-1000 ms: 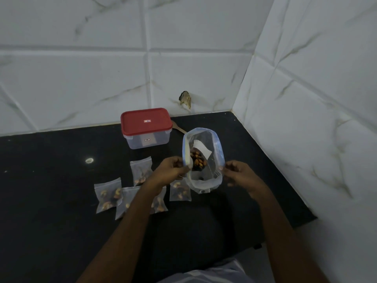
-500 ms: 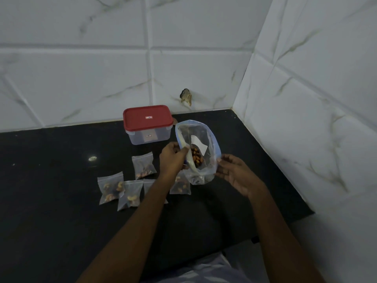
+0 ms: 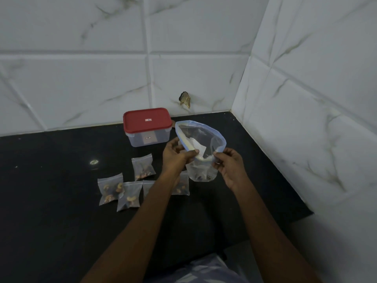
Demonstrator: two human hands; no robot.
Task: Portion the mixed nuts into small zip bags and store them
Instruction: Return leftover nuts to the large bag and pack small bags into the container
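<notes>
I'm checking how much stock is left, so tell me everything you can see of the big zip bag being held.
The big zip bag is clear, soft plastic with a blue zip rim, gaping open and tilted toward the camera. A white label or slip shows inside. Only a few dark nuts remain at its bottom. The left hand and right hand pinch its near rim; whether its base rests on the black counter, just right of the small filled bags, cannot be told.

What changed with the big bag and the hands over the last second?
The right hand slid along the big zip bag toward the left hand, so both now pinch the near rim close together. The mouth, held wide before, tips away toward the wall. The five small filled bags and the red-lidded container stayed put on the black counter.
</notes>
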